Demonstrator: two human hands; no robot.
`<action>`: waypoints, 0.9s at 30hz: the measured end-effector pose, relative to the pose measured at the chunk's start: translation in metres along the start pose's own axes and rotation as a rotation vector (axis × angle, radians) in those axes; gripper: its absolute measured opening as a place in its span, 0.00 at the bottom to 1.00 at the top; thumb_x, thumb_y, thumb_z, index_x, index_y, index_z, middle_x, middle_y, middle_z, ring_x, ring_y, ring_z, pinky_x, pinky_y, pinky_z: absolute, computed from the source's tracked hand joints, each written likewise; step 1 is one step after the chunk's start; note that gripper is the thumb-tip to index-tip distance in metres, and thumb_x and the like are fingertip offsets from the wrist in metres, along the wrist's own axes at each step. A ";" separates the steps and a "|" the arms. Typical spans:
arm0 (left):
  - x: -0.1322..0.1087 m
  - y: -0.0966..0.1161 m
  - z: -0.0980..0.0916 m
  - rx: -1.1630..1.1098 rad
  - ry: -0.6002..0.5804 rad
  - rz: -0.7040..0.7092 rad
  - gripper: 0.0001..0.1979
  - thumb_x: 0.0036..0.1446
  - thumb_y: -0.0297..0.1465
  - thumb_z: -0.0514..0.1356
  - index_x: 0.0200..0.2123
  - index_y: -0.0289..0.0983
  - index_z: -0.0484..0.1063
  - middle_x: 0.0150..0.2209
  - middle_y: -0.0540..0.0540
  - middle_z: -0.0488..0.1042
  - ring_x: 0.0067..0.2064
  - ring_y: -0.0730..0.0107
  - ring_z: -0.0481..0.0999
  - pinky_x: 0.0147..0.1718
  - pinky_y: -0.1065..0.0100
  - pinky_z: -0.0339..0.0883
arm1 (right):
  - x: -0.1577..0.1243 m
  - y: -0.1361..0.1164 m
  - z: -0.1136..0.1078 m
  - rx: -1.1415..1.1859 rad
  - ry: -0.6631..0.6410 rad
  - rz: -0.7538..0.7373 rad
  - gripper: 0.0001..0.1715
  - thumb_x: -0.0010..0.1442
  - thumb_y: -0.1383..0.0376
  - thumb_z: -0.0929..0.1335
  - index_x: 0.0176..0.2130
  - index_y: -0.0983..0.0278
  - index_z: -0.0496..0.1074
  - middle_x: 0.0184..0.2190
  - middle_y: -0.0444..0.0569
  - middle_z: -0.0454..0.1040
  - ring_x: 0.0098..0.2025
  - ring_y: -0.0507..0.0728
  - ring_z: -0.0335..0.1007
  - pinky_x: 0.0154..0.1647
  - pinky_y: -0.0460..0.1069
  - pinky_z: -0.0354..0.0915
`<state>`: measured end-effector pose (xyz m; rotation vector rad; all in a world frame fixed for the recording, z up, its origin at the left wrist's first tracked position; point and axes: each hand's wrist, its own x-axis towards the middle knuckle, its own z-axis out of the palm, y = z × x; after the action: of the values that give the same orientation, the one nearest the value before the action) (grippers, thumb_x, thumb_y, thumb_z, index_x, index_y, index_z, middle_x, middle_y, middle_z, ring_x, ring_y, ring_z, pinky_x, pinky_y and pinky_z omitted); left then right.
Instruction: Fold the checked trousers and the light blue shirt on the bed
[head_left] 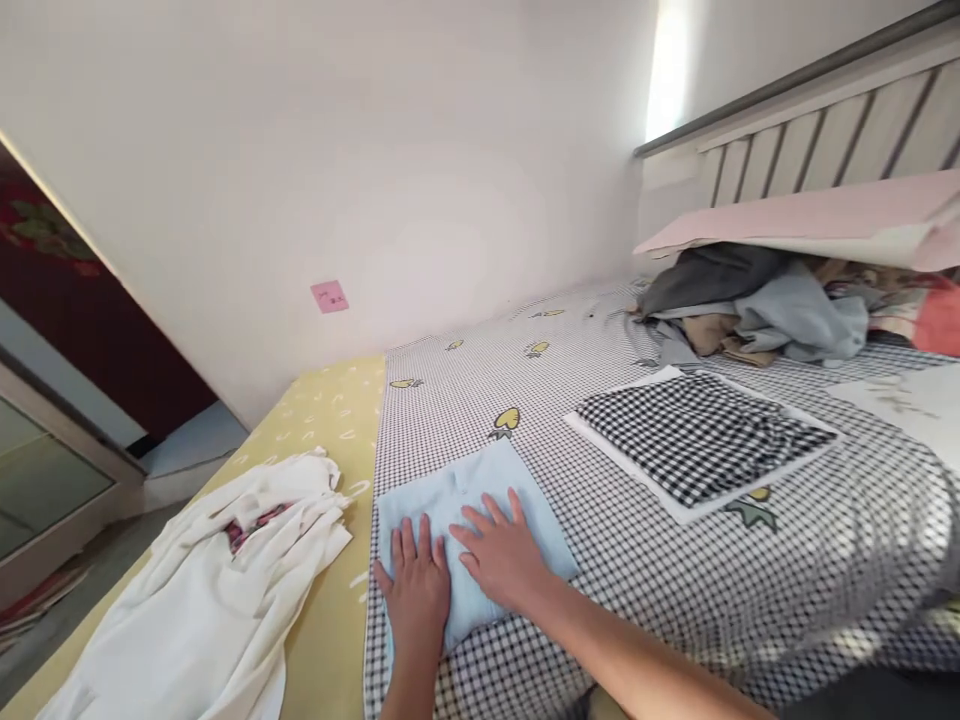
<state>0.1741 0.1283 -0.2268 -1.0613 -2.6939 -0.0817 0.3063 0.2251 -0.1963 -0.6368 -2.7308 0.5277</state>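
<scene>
A light blue folded garment (480, 475) lies flat on the checked bedspread in front of me. Pressed on its left part is my left hand (415, 585), palm down with fingers stretched out. My right hand (501, 550) rests on the garment's middle, its fingers spread. Neither hand grips anything. Right of the blue garment, a black-and-white gingham cloth (697, 430) is folded on a white board or sheet (681, 512). On the left, a crumpled white garment (202, 590) with a small dark red print lies partly over the yellow section of the bedspread.
The checked bedspread (465, 400) with pineapple prints has a yellow band (322, 400) at left. A heap of grey and brown clothes (795, 305) lies at the right under a pink padded piece (810, 220), near the slatted headboard (832, 130). Behind is a white wall (450, 180).
</scene>
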 end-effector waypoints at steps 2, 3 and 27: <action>0.000 0.000 0.000 0.010 0.007 0.007 0.27 0.73 0.40 0.41 0.71 0.44 0.56 0.73 0.41 0.55 0.74 0.51 0.55 0.67 0.32 0.50 | -0.021 0.018 -0.006 0.021 0.028 -0.001 0.30 0.74 0.48 0.56 0.69 0.48 0.64 0.72 0.45 0.60 0.76 0.69 0.41 0.72 0.74 0.21; 0.001 -0.001 0.000 0.010 0.013 0.009 0.27 0.73 0.40 0.40 0.71 0.43 0.56 0.73 0.41 0.55 0.74 0.51 0.55 0.67 0.32 0.50 | -0.031 0.031 -0.009 0.039 0.044 0.016 0.30 0.73 0.48 0.56 0.68 0.48 0.64 0.72 0.44 0.61 0.76 0.68 0.41 0.73 0.74 0.21; 0.007 -0.001 -0.010 -0.190 -0.032 -0.018 0.32 0.71 0.44 0.35 0.71 0.42 0.57 0.74 0.40 0.55 0.75 0.50 0.51 0.68 0.30 0.43 | -0.107 0.098 -0.063 0.681 0.059 0.357 0.22 0.54 0.69 0.64 0.46 0.54 0.78 0.71 0.42 0.59 0.73 0.63 0.49 0.73 0.67 0.45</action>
<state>0.1708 0.1308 -0.2149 -1.0989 -2.7686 -0.3330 0.4560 0.2743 -0.2010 -0.9134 -2.1622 1.4044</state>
